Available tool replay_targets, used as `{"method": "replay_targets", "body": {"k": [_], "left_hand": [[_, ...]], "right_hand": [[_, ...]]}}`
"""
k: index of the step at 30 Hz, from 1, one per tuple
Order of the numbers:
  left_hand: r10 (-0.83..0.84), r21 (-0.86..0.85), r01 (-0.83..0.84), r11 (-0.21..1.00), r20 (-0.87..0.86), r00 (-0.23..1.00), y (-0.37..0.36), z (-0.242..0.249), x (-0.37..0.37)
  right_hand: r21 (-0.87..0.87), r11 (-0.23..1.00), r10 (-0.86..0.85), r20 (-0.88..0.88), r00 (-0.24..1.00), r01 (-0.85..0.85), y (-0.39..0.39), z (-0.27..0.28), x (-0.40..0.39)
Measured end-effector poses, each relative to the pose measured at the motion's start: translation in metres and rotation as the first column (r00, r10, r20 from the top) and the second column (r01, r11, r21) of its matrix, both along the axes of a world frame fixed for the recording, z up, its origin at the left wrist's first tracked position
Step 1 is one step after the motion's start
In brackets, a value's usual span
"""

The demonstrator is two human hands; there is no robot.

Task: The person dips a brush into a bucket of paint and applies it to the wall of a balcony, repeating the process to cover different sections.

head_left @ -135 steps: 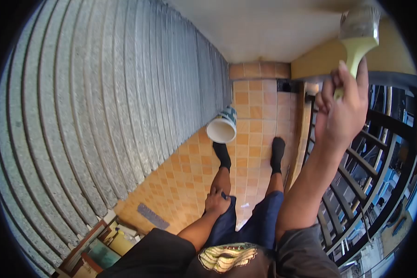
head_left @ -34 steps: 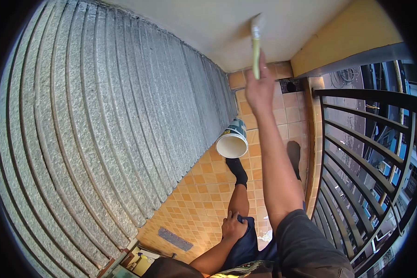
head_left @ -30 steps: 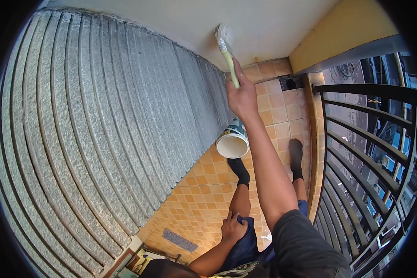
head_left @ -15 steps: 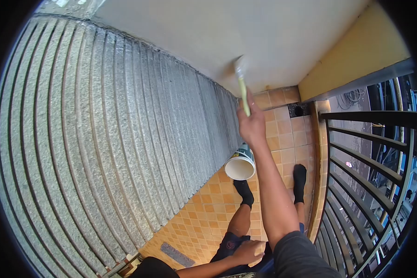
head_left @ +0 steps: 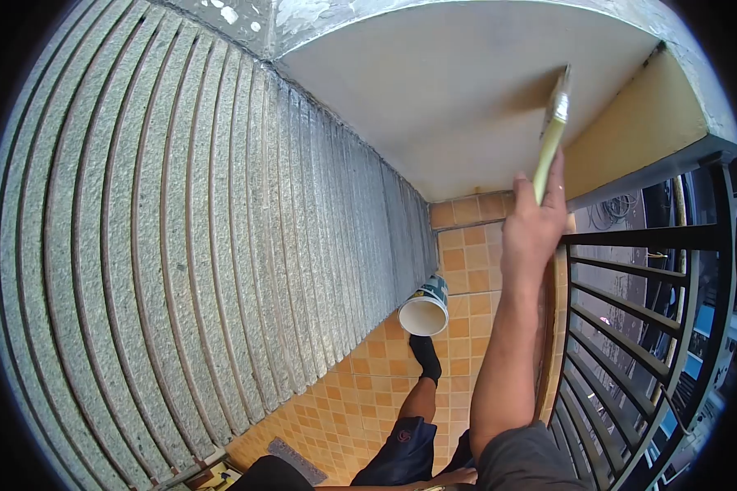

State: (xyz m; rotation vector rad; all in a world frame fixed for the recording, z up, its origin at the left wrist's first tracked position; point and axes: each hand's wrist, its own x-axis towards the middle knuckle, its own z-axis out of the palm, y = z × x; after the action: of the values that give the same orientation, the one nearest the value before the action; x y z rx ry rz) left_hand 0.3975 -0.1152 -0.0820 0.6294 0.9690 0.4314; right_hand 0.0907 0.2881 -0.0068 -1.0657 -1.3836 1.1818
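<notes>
Right hand [head_left: 532,233] closed on my paintbrush [head_left: 551,135], bristles brushing the ceiling [head_left: 450,90]; next I need a steady stroke.

No readable writing.
We see print on the label of the paint bucket [head_left: 428,304] and a small emblem on the shorts [head_left: 402,436], both too small to read.

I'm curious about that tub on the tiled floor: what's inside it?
The paint bucket is tipped with its mouth toward the camera, showing only a smooth white inside. Whether that is paint or an empty lining cannot be told. The right hand holds the paintbrush overhead.
</notes>
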Motion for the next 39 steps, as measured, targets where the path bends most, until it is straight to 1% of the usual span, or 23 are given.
{"method": "replay_targets", "body": {"k": [2, 4, 7, 10, 12, 15, 17, 18, 19, 20, 21, 22, 23, 24, 26, 27, 28, 29, 32, 33, 36, 38, 39], "left_hand": [[-0.012, -0.007, 0.012, 1.0, 0.008, 1.0, -0.002, 0.001, -0.003], [-0.018, -0.017, 0.019, 1.0, 0.014, 1.0, -0.005, 0.002, -0.007], [-0.029, -0.026, 0.03, 0.999, 0.042, 0.999, -0.01, 0.003, -0.015], [-0.061, -0.031, 0.064, 0.997, 0.082, 0.995, -0.021, 0.007, -0.026], [-0.076, -0.039, 0.082, 0.996, 0.14, 0.987, -0.03, 0.01, -0.038], [-0.084, -0.051, 0.106, 0.993, 0.325, 0.942, -0.045, 0.013, -0.061], [-0.054, -0.092, 0.117, 0.989, 0.51, 0.859, -0.058, 0.01, -0.082], [-0.019, -0.135, 0.106, 0.985, 0.528, 0.849, -0.066, 0.006, -0.094], [0.051, -0.205, 0.022, 0.978, 0.344, 0.938, -0.079, 0.003, -0.105], [0.111, -0.228, -0.126, 0.965, -0.077, 0.991, -0.093, 0.0, -0.117], [0.077, -0.276, -0.183, 0.944, -0.353, 0.932, -0.099, -0.008, -0.134], [-0.062, -0.229, -0.073, 0.971, -0.533, 0.844, -0.108, -0.013, -0.152], [-0.182, -0.206, 0.051, 0.977, -0.688, 0.702, -0.118, -0.018, -0.164], [-0.2, -0.257, 0.047, 0.965, -0.611, 0.766, -0.13, -0.022, -0.164], [-0.206, -0.345, 0.04, 0.938, -0.458, 0.865, -0.164, -0.028, -0.156], [-0.198, -0.367, 0.05, 0.929, -0.379, 0.904, -0.214, -0.055, -0.134], [-0.323, -0.405, 0.164, 0.899, -0.362, 0.874, -0.216, -0.05, -0.124], [-0.444, -0.435, 0.281, 0.855, -0.336, 0.831, -0.217, -0.045, -0.115], [-0.62, -0.535, 0.417, 0.735, -0.28, 0.733, -0.187, -0.041, -0.107], [-0.651, -0.555, 0.438, 0.707, -0.268, 0.711, -0.178, -0.04, -0.108], [-0.706, -0.579, 0.486, 0.655, -0.241, 0.666, -0.161, -0.035, -0.106], [-0.713, -0.585, 0.49, 0.646, -0.233, 0.662, -0.155, -0.033, -0.105], [-0.715, -0.588, 0.492, 0.642, -0.227, 0.662, -0.153, -0.032, -0.107]], "right_hand": [[-0.214, 0.971, 0.123, 0.043, 0.991, -0.111, -0.026, 0.041, -0.021], [-0.233, 0.951, 0.223, 0.054, 0.973, -0.205, -0.047, 0.045, -0.03], [-0.19, 0.905, 0.413, 0.182, 0.892, -0.381, -0.054, 0.035, -0.018], [-0.197, 0.907, 0.396, 0.101, 0.913, -0.371, -0.04, 0.03, 0.013], [-0.193, 0.95, 0.242, -0.042, 0.969, -0.245, -0.033, 0.027, 0.026], [-0.158, 0.984, 0.074, -0.066, 0.995, -0.084, -0.015, 0.023, 0.013], [-0.217, 0.968, 0.15, 0.102, 0.983, -0.125, -0.024, 0.031, -0.004], [-0.204, 0.967, 0.176, 0.104, 0.979, -0.153, -0.039, 0.031, -0.017], [-0.187, 0.966, 0.202, 0.105, 0.974, -0.181, -0.051, 0.03, -0.031], [-0.241, 0.933, 0.292, 0.074, 0.954, -0.267, -0.059, 0.027, -0.036], [-0.293, 0.889, 0.379, 0.036, 0.924, -0.353, -0.067, 0.024, -0.035], [-0.293, 0.846, 0.478, 0.046, 0.877, -0.446, -0.073, 0.019, -0.031], [-0.294, 0.794, 0.57, 0.055, 0.82, -0.532, -0.08, 0.015, -0.025], [-0.294, 0.734, 0.655, 0.064, 0.753, -0.613, -0.082, 0.013, -0.021], [-0.303, 0.698, 0.691, 0.047, 0.721, -0.649, -0.071, 0.012, -0.016], [-0.302, 0.681, 0.708, 0.039, 0.705, -0.667, -0.062, 0.014, -0.013], [-0.322, 0.704, 0.672, 0.01, 0.741, -0.634, -0.044, 0.023, -0.008], [-0.263, 0.762, 0.61, -0.016, 0.792, -0.592, -0.025, 0.023, -0.004], [-0.314, 0.817, 0.475, -0.109, 0.873, -0.483, 0.024, 0.057, 0.031], [-0.261, 0.874, 0.402, -0.082, 0.912, -0.409, 0.03, 0.056, 0.036], [-0.307, 0.925, 0.186, -0.147, 0.971, -0.224, 0.031, 0.068, 0.063], [-0.3, 0.949, 0.017, -0.265, 0.964, -0.1, 0.025, 0.086, 0.071], [-0.283, 0.956, -0.004, -0.269, 0.963, -0.075, 0.021, 0.095, 0.066]]}}
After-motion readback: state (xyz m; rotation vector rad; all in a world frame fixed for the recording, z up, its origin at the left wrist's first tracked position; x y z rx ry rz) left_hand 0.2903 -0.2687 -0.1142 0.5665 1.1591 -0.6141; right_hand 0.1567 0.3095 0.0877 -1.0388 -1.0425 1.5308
